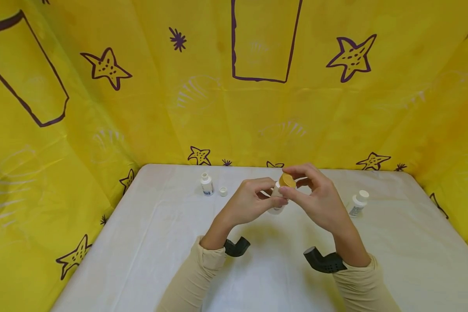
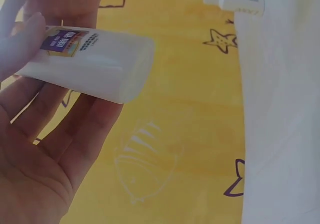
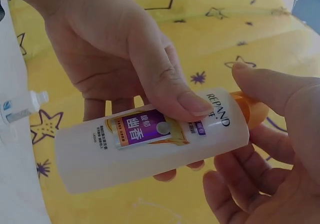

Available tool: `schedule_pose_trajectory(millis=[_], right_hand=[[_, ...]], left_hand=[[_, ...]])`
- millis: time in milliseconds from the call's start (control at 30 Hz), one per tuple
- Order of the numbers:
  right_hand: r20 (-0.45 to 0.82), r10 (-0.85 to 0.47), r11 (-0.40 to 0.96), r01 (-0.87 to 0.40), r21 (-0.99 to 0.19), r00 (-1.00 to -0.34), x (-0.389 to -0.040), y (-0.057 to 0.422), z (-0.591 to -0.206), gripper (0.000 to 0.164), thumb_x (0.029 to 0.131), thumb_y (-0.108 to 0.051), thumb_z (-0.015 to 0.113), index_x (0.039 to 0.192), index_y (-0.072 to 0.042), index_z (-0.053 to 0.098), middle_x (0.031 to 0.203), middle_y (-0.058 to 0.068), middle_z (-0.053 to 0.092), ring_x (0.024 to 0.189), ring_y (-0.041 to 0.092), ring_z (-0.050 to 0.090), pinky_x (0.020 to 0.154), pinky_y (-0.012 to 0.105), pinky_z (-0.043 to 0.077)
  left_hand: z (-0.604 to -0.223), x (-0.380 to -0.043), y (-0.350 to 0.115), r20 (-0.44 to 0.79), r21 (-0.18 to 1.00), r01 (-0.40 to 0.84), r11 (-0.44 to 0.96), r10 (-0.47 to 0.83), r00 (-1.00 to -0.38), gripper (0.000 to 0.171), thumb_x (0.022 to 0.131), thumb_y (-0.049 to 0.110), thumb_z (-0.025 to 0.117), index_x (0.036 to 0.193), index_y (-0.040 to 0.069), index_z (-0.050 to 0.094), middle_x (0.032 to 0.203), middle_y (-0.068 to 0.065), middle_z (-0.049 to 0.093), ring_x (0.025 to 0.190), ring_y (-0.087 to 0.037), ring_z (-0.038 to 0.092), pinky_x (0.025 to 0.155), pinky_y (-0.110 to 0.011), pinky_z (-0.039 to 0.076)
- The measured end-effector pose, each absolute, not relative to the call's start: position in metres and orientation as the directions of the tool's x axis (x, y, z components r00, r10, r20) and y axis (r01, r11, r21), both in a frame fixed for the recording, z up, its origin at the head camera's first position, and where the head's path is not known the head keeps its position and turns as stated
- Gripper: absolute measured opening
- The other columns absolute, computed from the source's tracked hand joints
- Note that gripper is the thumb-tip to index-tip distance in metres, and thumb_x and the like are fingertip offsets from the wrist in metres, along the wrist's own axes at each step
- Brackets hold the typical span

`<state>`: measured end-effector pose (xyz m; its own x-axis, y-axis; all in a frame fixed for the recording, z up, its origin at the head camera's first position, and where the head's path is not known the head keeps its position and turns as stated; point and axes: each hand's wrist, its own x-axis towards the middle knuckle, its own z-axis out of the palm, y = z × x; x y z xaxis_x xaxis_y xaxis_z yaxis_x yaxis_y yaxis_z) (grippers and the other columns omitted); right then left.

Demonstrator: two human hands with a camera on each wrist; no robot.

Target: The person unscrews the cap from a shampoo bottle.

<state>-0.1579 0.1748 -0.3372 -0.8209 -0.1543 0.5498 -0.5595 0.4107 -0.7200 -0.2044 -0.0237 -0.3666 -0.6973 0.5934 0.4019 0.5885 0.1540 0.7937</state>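
Two hands working above a big white table (image 1: 140,260), with yellow star cloth (image 1: 101,108) hanging all around it. Wearing long tan sleeves (image 1: 195,277) and a dark camera strap on each wrist.

Holding one white bottle (image 1: 276,203) up in the air over the middle of the table, between both hands and not touching the table. Left hand (image 1: 249,201) wrapping around the bottle's body, thumb pressing on the purple label (image 3: 145,129) and fingers curling behind it. Right hand (image 1: 316,199) pinching the orange cap (image 1: 287,180) at the top of the bottle, thumb on one side and fingers curling round the other side. Both hands gripping tight, not loose. Bottle tilting, cap end pointing toward the right hand.

Standing on the table to the left, well apart from the hands, a small white bottle (image 1: 206,184) with its top off. Lying just beside it, a tiny white cap (image 1: 223,191). Sitting on the table near the right hand, another small white bottle with its cap on (image 1: 358,203), leaning a little.
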Motion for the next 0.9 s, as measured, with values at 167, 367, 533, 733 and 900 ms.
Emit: schedule_pose_trajectory(millis=[167,367,533,733,900], right_hand=[[0.565,-0.173,0.385,-0.583,-0.715,-0.807,-0.1582,0.1752,-0.3380,0.040,0.087,0.001,0.077,0.124,-0.008,0.069,0.113,0.003,0.068,0.101,0.006,0.059,0.082,0.015,0.050],[0.576,-0.225,0.339,-0.617,-0.710,-0.786,-0.1583,0.1775,-0.3377,0.036,0.093,0.003,0.068,0.127,-0.009,0.069,0.120,0.006,0.070,0.100,0.007,0.062,0.080,0.017,0.052],[0.556,-0.282,0.342,-0.623,-0.704,-0.782,-0.1577,0.1800,-0.3365,0.035,0.099,-0.001,0.061,0.132,-0.012,0.067,0.128,0.007,0.069,0.105,0.004,0.063,0.084,0.017,0.052],[0.516,-0.273,0.317,-0.582,-0.749,-0.812,-0.1570,0.1797,-0.3351,0.046,0.098,-0.002,0.064,0.143,-0.010,0.057,0.141,0.009,0.062,0.113,0.004,0.060,0.089,0.015,0.051],[0.506,-0.168,0.368,-0.530,-0.763,-0.846,-0.1558,0.1755,-0.3353,0.044,0.091,-0.004,0.075,0.132,-0.002,0.058,0.130,0.006,0.059,0.110,0.010,0.054,0.090,0.015,0.048]], left_hand=[[-0.3658,-0.2045,-0.0240,0.395,0.788,0.591,0.175,0.593,-0.702,0.012,0.092,0.025,0.077,0.090,0.016,0.069,0.088,0.002,0.066,0.082,-0.009,0.065,0.081,-0.032,0.062],[-0.3651,-0.2042,-0.0243,0.375,0.803,0.567,0.182,0.585,-0.719,0.018,0.093,0.023,0.076,0.082,0.014,0.064,0.083,0.001,0.062,0.083,-0.014,0.065,0.081,-0.033,0.062],[-0.3642,-0.2036,-0.0245,0.365,0.807,0.558,0.193,0.580,-0.728,0.014,0.092,0.023,0.077,0.088,0.013,0.068,0.087,-0.002,0.066,0.085,-0.012,0.066,0.080,-0.032,0.062],[-0.3642,-0.2031,-0.0253,0.359,0.815,0.547,0.192,0.574,-0.736,0.012,0.092,0.025,0.077,0.092,0.014,0.070,0.089,-0.001,0.067,0.084,-0.008,0.066,0.080,-0.026,0.061],[-0.3650,-0.2036,-0.0248,0.374,0.811,0.558,0.177,0.577,-0.726,0.012,0.091,0.026,0.078,0.094,0.016,0.072,0.091,0.002,0.068,0.082,-0.007,0.066,0.079,-0.032,0.062]])
